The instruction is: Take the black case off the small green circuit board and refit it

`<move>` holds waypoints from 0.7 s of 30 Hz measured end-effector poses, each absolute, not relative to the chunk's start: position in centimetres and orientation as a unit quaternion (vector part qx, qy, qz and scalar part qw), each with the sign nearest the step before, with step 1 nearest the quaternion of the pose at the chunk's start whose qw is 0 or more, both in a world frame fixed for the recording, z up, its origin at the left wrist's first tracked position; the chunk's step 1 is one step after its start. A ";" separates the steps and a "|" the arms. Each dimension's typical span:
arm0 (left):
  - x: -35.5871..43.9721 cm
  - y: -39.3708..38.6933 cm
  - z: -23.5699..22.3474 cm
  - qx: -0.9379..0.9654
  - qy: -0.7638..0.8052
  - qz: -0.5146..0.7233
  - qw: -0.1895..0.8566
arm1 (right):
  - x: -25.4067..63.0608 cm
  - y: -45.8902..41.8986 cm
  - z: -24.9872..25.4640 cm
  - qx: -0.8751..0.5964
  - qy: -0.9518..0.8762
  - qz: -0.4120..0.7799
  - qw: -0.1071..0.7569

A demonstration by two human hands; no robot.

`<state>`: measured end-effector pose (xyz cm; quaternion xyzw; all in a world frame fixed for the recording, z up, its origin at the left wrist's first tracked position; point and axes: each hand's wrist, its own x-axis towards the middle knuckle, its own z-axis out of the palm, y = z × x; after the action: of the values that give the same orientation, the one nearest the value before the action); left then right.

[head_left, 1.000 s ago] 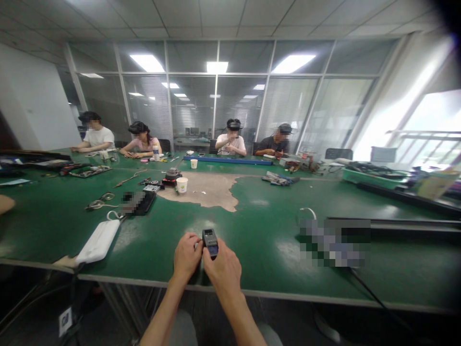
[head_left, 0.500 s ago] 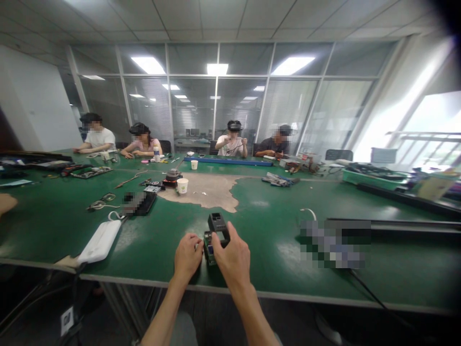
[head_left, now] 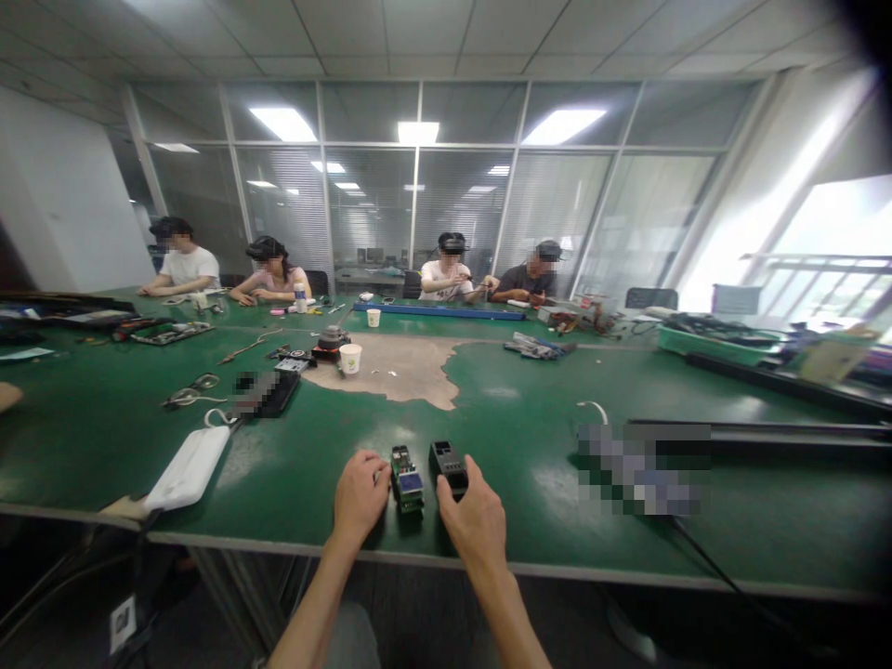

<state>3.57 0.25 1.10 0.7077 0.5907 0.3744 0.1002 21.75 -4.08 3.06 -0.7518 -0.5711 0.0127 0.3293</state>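
Note:
A narrow electronic module with green circuit boards and a small blue-grey screen (head_left: 408, 483) lies on the green table between my two hands. To its right is a black plastic housing (head_left: 446, 457) with square openings at its far end. My right hand (head_left: 478, 516) grips this housing by its near part, thumb on the left side and fingers on the right. My left hand (head_left: 359, 497) rests just left of the module with its fingers curled together. What those fingers hold, if anything, is hidden.
Ahead stand two paper cups (head_left: 350, 360) by a bare brown patch. A white power adapter (head_left: 188, 467) and glasses (head_left: 193, 391) lie left. Gloves (head_left: 533, 347) and a black bar (head_left: 767, 435) lie right. Several people sit across the table.
My right hand has moved the black housing right and down, off the circuit module, which now shows in full beside it. My left hand has barely moved.

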 end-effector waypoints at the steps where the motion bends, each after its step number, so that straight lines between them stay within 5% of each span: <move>1: 3.6 0.2 1.1 0.708 0.590 0.374 0.100 | 21.7 -4.1 3.0 -0.751 -0.572 0.011 0.330; 12: 3.6 0.2 1.2 0.706 0.592 0.376 0.098 | 21.8 -4.3 2.3 -0.731 -0.582 -0.004 0.356; 21: 3.7 0.2 1.2 0.705 0.591 0.380 0.101 | 19.1 -4.6 7.4 -0.682 -0.596 0.008 0.424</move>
<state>3.70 0.17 1.23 0.7047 0.5907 0.3800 0.1007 19.12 -4.57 7.42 -0.6820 -0.5962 0.0083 0.4235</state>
